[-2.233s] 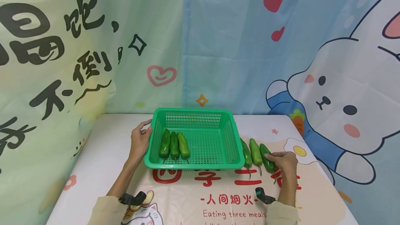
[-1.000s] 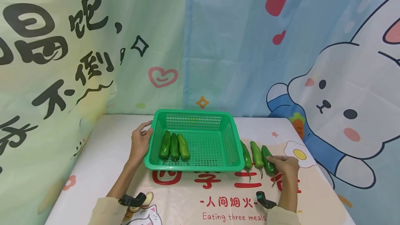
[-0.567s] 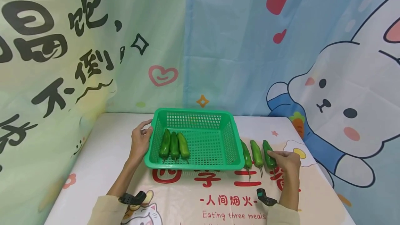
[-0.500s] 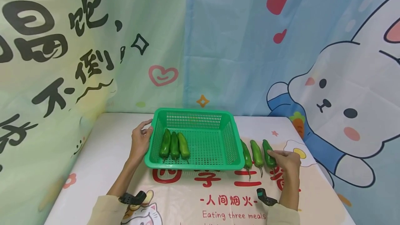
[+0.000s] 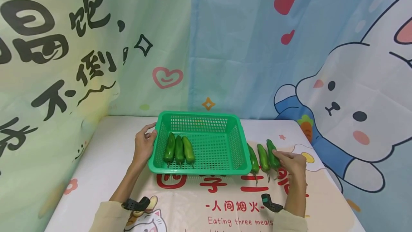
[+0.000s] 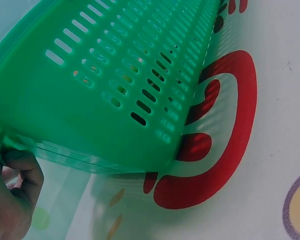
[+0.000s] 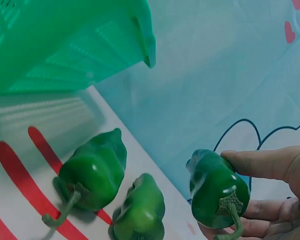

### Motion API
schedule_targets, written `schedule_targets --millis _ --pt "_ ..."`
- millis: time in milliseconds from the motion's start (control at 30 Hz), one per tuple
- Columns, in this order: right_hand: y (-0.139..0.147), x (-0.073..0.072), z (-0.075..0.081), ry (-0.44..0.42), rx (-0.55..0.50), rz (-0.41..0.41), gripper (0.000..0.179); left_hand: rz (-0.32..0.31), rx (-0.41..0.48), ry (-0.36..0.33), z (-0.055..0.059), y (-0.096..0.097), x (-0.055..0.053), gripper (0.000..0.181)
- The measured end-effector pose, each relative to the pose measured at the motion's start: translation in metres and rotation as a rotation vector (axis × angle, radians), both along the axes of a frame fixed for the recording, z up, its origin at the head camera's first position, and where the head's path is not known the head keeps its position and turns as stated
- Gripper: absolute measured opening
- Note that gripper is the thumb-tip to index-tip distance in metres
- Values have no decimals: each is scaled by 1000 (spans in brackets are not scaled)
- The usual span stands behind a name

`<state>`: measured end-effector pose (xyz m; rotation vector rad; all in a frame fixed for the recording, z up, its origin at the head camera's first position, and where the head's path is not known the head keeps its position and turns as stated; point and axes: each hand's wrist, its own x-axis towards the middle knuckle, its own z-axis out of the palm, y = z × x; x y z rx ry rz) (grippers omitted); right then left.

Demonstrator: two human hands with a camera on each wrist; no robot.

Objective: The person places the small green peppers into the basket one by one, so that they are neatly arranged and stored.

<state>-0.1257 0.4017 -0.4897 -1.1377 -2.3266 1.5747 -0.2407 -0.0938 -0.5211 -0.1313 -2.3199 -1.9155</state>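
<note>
My left hand [image 5: 143, 145] grips the left rim of a green plastic basket [image 5: 210, 170]. Inside, toward the left, three green peppers [image 5: 179, 149] lie side by side. With thumb and fingers, my right hand [image 5: 293, 162] pinches a dark green pepper [image 5: 272, 153] to the right of the basket. In the right wrist view that pepper [image 7: 219, 192] has its stem toward the camera, with fingers partly behind it. Between it and the basket lie two more peppers, a darker one [image 5: 253, 160] against the basket's right side and a lighter one [image 5: 264, 157] beside the held one.
The table is covered by a printed cloth [image 5: 238, 221] with red characters and a cartoon cat. Behind it hangs a printed curtain [image 5: 225, 63] with a rabbit on the right. Each wrist wears a small black camera, such as the right one [image 5: 271, 203].
My right hand, pinching the pepper, first shifted slightly right and has now come back left and slightly up, nearer the lighter pepper. The left hand and basket have stayed in place.
</note>
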Motion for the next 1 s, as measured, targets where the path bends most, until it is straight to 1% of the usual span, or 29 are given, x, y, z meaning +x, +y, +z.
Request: schedule_targets --millis 267,367,567,867,1000 --pt "-5 -2 6 30 -12 24 65 -3 -4 2 0 0 0 43" --pt "-7 -2 11 35 -21 36 68 -3 -4 8 0 0 0 42" --pt "-13 -3 21 20 -38 55 74 -5 2 18 -1 -1 0 42" --pt "-20 -5 28 70 -149 51 76 0 7 26 0 -1 0 41" --pt "-25 -9 35 86 -162 79 80 -1 7 26 0 -1 -1 42"
